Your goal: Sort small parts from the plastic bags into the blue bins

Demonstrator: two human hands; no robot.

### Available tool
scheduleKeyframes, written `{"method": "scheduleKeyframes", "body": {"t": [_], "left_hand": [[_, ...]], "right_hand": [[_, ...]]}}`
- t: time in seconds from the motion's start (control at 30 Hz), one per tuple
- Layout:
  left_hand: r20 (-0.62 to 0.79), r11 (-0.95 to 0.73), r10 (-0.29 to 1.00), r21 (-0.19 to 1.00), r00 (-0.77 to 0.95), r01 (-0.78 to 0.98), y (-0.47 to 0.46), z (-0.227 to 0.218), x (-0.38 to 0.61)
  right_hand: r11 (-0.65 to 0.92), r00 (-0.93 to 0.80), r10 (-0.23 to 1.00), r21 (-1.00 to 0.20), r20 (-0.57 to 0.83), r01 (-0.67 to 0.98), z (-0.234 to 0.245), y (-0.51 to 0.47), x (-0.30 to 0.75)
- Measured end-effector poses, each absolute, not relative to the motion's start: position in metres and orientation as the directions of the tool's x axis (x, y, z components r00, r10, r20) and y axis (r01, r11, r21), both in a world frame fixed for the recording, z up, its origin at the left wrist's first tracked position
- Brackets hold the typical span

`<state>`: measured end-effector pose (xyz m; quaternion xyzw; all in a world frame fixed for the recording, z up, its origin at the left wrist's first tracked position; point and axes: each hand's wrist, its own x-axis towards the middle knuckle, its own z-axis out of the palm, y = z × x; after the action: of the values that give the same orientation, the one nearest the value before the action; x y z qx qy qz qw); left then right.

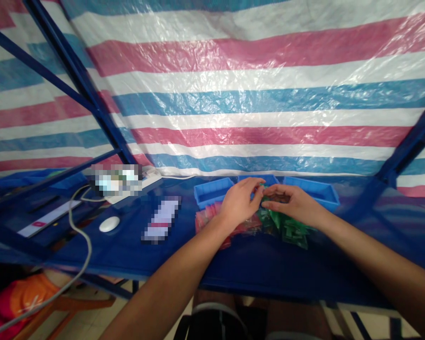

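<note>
My left hand [241, 200] reaches over the middle of the blue table, with its thumb and fingers closed around a bit of green plastic packet [263, 186]. My right hand [292, 202] faces it; its fingers are curved, the thumb stands apart, and its fingertips come close to the same green bit. Below the hands lie loose small packets: red-pink ones [206, 216] on the left and green ones [294, 232] on the right. How much of the packet the fingers cover cannot be seen.
Behind the hands stand a left blue bin [214, 192], a middle bin [274, 179] and a right bin [322, 192]. Leftward lie a blurred phone-like slab [162, 219], a white mouse-shaped object [109, 224], a power strip [138, 189] and a cable [88, 250]. A striped sheet [255, 94] hangs behind.
</note>
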<state>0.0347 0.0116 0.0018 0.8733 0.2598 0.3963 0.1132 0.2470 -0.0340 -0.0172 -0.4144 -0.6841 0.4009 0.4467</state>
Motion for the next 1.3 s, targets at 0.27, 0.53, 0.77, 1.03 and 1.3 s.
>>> {"method": "scheduleKeyframes", "body": {"t": [0.27,0.53,0.77,1.03,1.3], "left_hand": [[0.714,-0.914,0.400,0.355,0.575,0.196,0.005,0.007,0.033],[0.694,-0.936,0.347,0.300,0.631,0.185,0.008,0.001,0.034],[0.700,-0.868,0.492,0.438,0.518,0.234,0.014,-0.001,0.036],[0.566,-0.651,0.703,0.756,0.431,0.068,0.022,-0.009,0.042],[0.540,-0.543,0.712,0.829,0.449,-0.136,0.029,-0.015,0.044]], "right_hand": [[0.279,0.019,0.960,-0.958,0.281,0.072,-0.012,-0.031,0.246],[0.256,0.046,0.966,-0.966,0.255,-0.021,-0.012,-0.032,0.248],[0.256,-0.030,0.965,-0.959,0.261,-0.125,-0.015,-0.034,0.249],[0.277,0.067,0.960,-0.957,0.271,-0.092,-0.015,-0.030,0.248],[0.262,0.061,0.964,-0.963,0.259,-0.060,-0.015,-0.030,0.246]]}}
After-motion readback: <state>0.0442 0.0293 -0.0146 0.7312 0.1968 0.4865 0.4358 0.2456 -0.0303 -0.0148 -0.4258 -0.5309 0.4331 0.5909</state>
